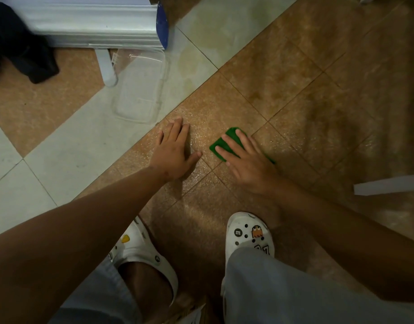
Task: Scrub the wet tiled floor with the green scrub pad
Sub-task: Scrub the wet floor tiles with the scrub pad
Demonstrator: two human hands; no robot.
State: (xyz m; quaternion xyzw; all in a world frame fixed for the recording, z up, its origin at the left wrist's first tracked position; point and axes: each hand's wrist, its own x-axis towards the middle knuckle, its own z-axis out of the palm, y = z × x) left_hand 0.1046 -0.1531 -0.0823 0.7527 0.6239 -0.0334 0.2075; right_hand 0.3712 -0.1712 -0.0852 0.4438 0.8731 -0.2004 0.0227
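- Presently, the person was crouched over the tiled floor (294, 73), both arms reaching forward and down.
- Right hand (245, 160) lay flat on the green scrub pad (221, 146), fingers straight and spread, pressing it against a brown tile; the grip was wide, nothing curled around the pad.
- Green scrub pad sat on the brown tiles just right of the left hand, apart from it, its far corner showing beyond the fingertips and a sliver showing past the right side of the hand.
- Left hand (174, 150) rested palm down on the floor, fingers straight, thumb pointing toward the pad; its grip was likewise wide and held nothing.
- Brown tiles around both hands glistened with moisture; a pale tile band ran diagonally just beyond the left hand.
- Clear plastic tray (140, 90) lay on the pale band, near the left hand's fingertips but not touching them.
- White appliance (91, 22) with a blue end cap stood at upper left, a dark cloth (21, 50) beside it.
- White clogs were on both feet: left clog (140, 249) under the left forearm, right clog (248, 232) bearing charms, below the right wrist.
- White strip (388, 184) of uncertain nature entered from the right edge.
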